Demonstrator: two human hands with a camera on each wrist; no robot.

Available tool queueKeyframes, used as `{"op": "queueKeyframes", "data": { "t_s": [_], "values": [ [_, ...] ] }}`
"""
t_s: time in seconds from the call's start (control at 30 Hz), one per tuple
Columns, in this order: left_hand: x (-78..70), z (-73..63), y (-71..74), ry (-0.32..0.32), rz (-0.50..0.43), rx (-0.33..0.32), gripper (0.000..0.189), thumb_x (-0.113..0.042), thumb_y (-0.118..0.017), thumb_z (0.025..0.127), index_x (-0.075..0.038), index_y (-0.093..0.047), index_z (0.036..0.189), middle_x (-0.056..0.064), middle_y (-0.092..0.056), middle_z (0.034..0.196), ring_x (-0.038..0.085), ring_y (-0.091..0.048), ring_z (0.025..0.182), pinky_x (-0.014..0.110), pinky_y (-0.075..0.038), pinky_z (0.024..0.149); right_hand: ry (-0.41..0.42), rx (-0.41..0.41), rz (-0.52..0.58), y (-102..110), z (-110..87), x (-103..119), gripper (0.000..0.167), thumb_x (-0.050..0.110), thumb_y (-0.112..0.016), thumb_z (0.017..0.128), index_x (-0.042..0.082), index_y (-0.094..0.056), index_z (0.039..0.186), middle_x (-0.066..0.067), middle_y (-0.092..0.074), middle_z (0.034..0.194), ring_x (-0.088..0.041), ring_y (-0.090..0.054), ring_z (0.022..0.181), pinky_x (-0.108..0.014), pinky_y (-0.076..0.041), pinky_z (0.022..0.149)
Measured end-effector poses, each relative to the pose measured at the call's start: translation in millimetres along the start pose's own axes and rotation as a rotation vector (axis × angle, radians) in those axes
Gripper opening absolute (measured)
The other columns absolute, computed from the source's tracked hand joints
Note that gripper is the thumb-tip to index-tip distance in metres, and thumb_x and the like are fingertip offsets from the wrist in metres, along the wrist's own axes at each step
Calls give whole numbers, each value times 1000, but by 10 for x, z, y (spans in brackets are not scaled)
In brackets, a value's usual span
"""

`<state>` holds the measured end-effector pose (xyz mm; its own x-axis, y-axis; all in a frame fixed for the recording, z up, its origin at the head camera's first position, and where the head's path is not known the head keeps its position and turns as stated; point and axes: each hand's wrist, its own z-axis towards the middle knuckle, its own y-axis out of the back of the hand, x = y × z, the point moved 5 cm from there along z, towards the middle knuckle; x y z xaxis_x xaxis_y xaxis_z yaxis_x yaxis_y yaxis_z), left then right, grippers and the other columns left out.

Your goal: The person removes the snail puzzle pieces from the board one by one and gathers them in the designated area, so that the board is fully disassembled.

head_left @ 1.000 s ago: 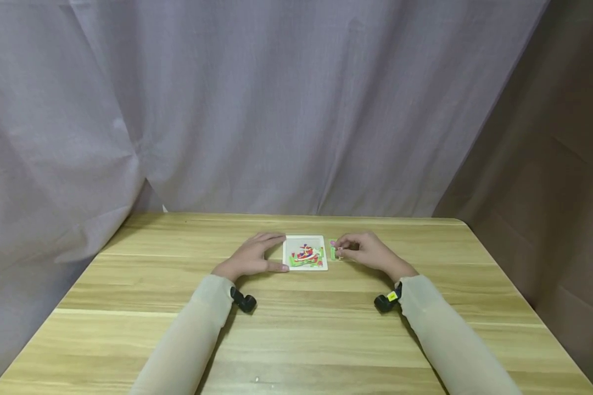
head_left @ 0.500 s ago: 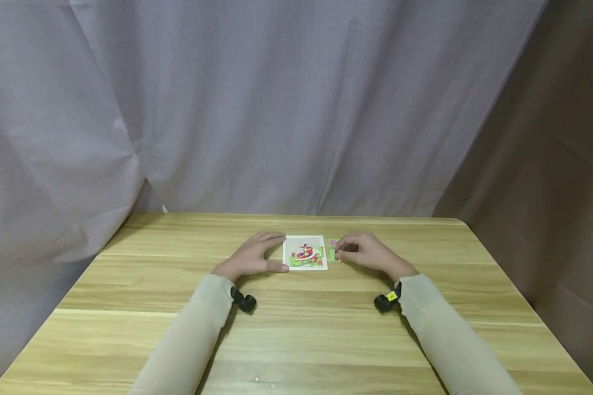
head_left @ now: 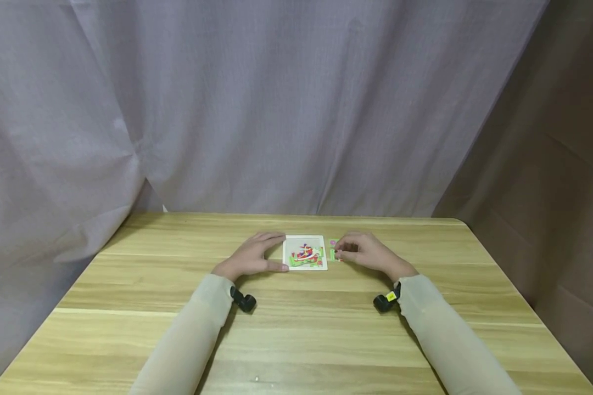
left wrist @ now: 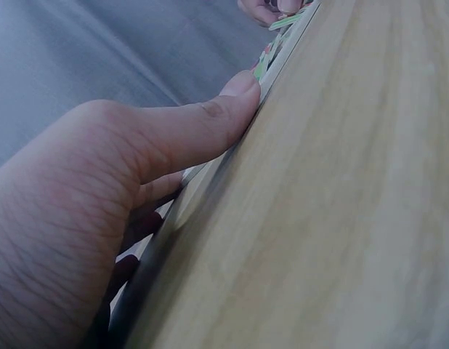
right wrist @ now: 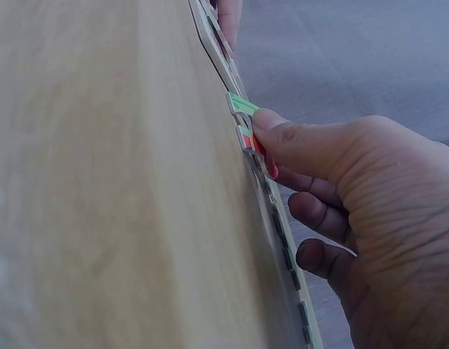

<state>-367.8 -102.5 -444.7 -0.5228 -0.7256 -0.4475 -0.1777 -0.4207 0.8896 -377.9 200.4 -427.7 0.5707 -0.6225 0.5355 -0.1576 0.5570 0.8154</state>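
Observation:
In the head view a white-framed jigsaw puzzle tray (head_left: 303, 238) lies flat on the table, with colourful pieces (head_left: 306, 255) in its lower part. My left hand (head_left: 253, 255) spans the tray's left side, thumb at the near corner and fingertips at the far one; the fingers are fairly straight. Just right of the tray, my right hand (head_left: 365, 253) pinches a puzzle piece with red on it (right wrist: 270, 161) between thumb and forefinger, low at the tabletop. A green-edged piece (right wrist: 243, 104) lies by the thumb tip in the right wrist view. The other fingers are loosely bent.
More loose pieces (head_left: 333, 242), green and purple, lie between tray and right hand. Several flat pieces (right wrist: 291, 265) line up beneath the right fingers. The wooden table (head_left: 296, 334) ends at a grey curtain (head_left: 286, 109) behind, with a darker brown curtain (head_left: 548, 164) to the right.
Pieces under my right fingertips have shifted slightly, a red-marked one now showing nearer the front. The left hand and the tray have stayed in place.

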Motion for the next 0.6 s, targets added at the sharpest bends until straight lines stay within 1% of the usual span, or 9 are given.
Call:
{"op": "queueKeyframes", "data": {
  "t_s": [0.17, 0.33, 0.6],
  "values": [
    [12, -6, -13, 6, 5, 3, 97, -66, -74, 87, -16, -41, 163, 7, -39, 171, 32, -31, 160, 59, -18, 133, -14, 13, 10, -12, 2, 3, 11, 20, -80, 95, 17, -78, 105, 7, -74, 97, -10, -65, 89, -28, -57, 81],
    [3, -4, -4, 8, 11, 2, 97, -65, -74, 87, -17, -41, 163, 6, -39, 171, 31, -31, 160, 58, -17, 133, -18, 10, 6, -6, 5, 1, 10, 21, -80, 96, 18, -78, 105, 7, -73, 97, -9, -65, 88, -27, -56, 79],
    [-8, -3, 5, 3, 3, -2, 96, -64, -75, 87, -16, -42, 163, 7, -40, 170, 32, -32, 160, 59, -18, 133, 27, 2, -24, -2, 6, -11, 10, 20, -80, 95, 16, -78, 104, 6, -74, 96, -7, -64, 86, -25, -55, 76]
  ]
}}
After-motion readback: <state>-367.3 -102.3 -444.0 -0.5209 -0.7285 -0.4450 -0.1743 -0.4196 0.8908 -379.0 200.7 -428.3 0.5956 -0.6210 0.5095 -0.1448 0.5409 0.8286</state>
